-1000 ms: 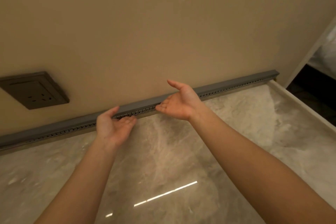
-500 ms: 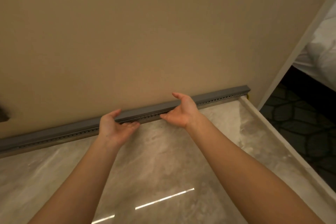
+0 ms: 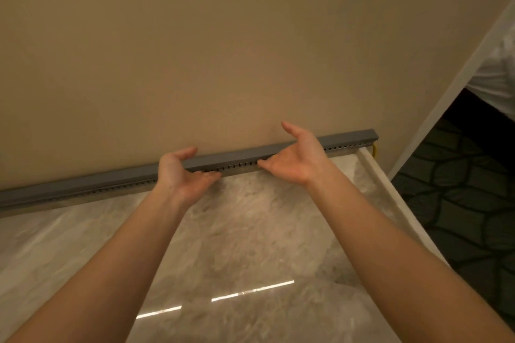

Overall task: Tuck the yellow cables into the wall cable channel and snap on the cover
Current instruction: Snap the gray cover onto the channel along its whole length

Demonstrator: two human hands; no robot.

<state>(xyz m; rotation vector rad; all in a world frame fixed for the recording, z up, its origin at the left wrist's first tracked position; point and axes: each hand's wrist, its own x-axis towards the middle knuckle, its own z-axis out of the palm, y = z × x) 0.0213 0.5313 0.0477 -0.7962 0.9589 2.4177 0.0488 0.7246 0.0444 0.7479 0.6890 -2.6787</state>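
The cable channel (image 3: 231, 158), lying left-to-right straight ahead, is pinched by the left hand (image 3: 181, 172) and merely touched by the open-fingered right hand (image 3: 298, 159), nearer its end.

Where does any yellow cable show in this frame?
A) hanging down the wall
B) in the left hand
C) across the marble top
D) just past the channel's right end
D: a short stretch of yellow cable shows only just beyond the right end of the grey channel.
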